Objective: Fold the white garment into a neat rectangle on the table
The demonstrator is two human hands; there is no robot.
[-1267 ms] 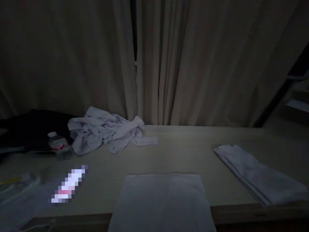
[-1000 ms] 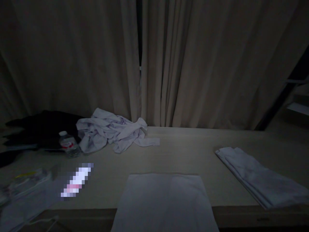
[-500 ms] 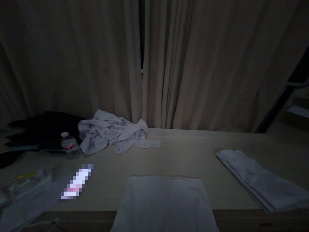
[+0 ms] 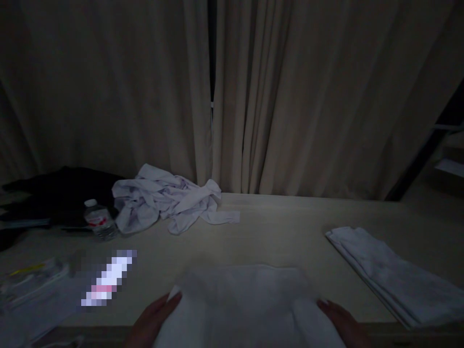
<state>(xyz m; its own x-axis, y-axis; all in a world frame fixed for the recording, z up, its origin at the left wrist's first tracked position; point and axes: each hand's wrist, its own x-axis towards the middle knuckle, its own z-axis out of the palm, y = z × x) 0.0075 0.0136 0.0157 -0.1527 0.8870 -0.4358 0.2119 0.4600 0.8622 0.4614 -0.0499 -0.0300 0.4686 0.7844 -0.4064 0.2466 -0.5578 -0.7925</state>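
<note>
Your left hand and right hand grip the side edges of the white cloth at the table's near edge; fingers curled, closure unclear. Keep edges level.

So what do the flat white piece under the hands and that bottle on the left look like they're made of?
The flat white piece looks like soft matte woven cloth: it lies limp, with a lifted corner by the left hand. The bottle looks like clear glossy plastic, see-through with a white cap; dim light leaves this uncertain.
</note>
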